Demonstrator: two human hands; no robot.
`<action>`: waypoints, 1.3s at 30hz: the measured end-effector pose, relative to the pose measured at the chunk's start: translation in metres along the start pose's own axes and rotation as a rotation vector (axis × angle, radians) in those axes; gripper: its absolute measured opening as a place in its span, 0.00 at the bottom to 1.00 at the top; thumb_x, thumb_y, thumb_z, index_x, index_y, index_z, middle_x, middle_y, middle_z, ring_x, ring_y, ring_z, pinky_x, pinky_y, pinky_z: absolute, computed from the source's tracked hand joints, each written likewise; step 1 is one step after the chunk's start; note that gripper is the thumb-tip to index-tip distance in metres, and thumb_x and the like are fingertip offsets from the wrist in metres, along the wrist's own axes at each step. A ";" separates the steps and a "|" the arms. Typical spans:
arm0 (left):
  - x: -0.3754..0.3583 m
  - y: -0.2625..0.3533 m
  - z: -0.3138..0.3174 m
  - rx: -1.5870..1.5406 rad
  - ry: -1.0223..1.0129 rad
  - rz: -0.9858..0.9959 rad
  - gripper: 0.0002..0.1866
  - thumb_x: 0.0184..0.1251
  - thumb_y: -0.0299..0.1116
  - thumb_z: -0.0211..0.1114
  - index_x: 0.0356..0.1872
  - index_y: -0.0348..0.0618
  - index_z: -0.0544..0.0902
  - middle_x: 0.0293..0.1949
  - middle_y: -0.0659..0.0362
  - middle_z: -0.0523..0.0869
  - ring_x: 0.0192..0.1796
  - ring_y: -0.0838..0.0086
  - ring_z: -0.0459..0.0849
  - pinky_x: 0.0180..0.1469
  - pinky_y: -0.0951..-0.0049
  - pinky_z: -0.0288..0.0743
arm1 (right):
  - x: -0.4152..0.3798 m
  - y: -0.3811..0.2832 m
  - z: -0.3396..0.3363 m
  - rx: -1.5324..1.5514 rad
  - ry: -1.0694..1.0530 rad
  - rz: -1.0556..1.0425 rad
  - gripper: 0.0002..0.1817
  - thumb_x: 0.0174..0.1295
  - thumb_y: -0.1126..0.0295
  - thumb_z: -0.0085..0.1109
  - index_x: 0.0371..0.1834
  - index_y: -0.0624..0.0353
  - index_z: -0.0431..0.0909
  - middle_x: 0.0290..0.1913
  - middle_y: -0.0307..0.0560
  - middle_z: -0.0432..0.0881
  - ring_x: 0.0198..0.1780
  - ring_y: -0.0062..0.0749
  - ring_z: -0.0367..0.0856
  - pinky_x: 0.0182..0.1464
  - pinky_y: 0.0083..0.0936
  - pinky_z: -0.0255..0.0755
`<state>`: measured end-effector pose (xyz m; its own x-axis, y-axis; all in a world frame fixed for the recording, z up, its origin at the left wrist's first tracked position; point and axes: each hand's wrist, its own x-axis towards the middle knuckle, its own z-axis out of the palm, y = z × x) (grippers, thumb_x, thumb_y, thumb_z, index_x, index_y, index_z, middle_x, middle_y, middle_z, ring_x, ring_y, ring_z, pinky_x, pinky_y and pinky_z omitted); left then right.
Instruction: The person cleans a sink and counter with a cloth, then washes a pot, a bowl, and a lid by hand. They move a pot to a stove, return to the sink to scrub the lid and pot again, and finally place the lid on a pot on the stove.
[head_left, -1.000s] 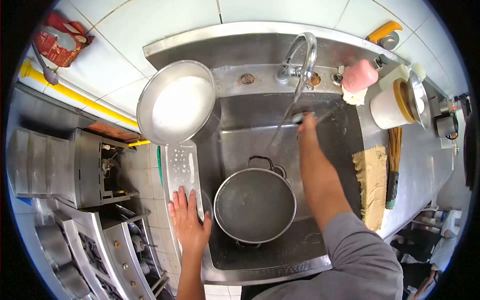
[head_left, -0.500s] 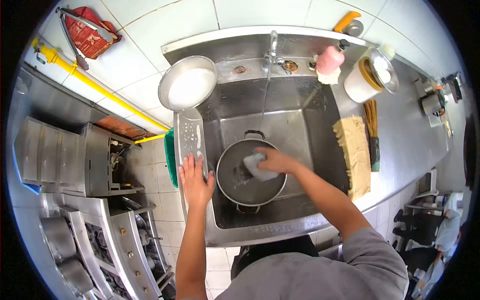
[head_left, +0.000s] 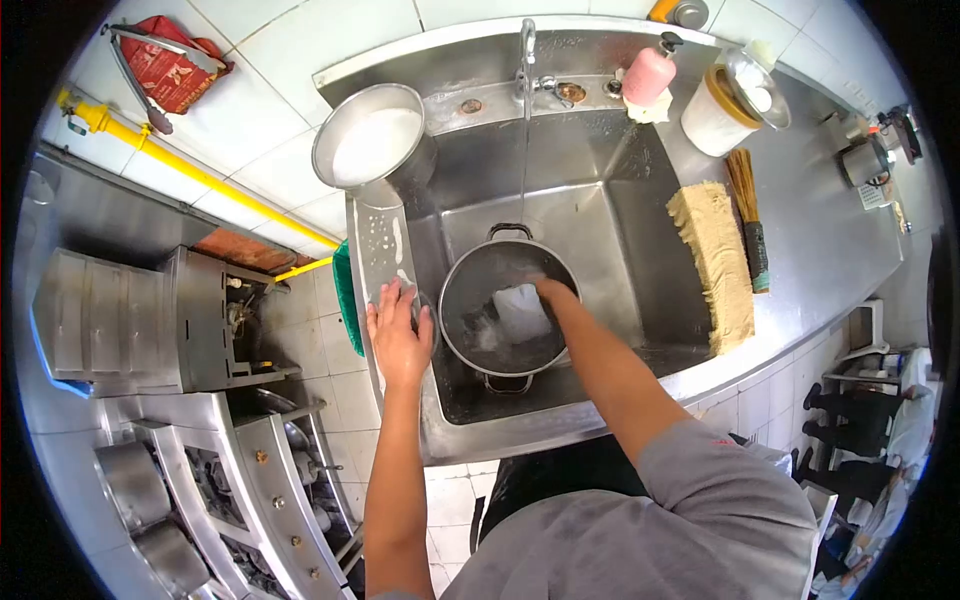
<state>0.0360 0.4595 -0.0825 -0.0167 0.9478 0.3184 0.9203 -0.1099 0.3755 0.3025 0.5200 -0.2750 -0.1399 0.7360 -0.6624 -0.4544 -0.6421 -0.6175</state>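
A dark round pot with two loop handles sits in the metal sink. Inside it, my right hand grips a whitish-grey scrubbing sponge against the pot's inner surface. Streaks of pale foam mark the dark surface beside the sponge. My left hand lies flat with its fingers stretched out on the sink's left rim, holding nothing. From the faucet a thin stream of water falls behind the pot's far handle.
A metal pot of white suds stands at the sink's back left corner. At the right are a pink pump bottle, a folded beige cloth, a brush and a white bucket. People stand far right.
My right hand and the sponge have shifted toward the pot's right side. More foam shows on the pot's surface. My left hand stays on the rim, while the camera view has tilted slightly.
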 end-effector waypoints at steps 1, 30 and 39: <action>0.001 0.000 -0.001 -0.001 0.006 0.014 0.18 0.64 0.35 0.64 0.54 0.44 0.81 0.66 0.52 0.75 0.71 0.56 0.69 0.74 0.48 0.53 | -0.003 -0.027 0.013 -0.195 -0.118 0.230 0.33 0.64 0.40 0.56 0.56 0.59 0.79 0.56 0.53 0.82 0.58 0.47 0.79 0.60 0.47 0.71; 0.240 0.056 -0.086 -0.719 0.407 -0.333 0.42 0.57 0.42 0.76 0.68 0.33 0.65 0.57 0.45 0.78 0.53 0.63 0.79 0.51 0.67 0.76 | -0.077 -0.188 0.131 -1.034 -0.699 -0.221 0.24 0.70 0.54 0.53 0.65 0.53 0.74 0.57 0.42 0.80 0.57 0.40 0.76 0.55 0.43 0.75; 0.127 0.031 -0.029 -0.606 0.397 -0.335 0.25 0.71 0.34 0.63 0.65 0.37 0.71 0.64 0.50 0.74 0.63 0.62 0.73 0.63 0.64 0.69 | 0.107 0.016 -0.002 -2.154 -0.594 -0.161 0.23 0.61 0.62 0.56 0.58 0.60 0.77 0.57 0.62 0.80 0.56 0.51 0.81 0.58 0.46 0.73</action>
<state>0.0506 0.5679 -0.0052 -0.4977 0.7943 0.3484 0.4709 -0.0899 0.8776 0.2823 0.5877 -0.3570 -0.5664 0.4856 -0.6659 0.8007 0.5154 -0.3052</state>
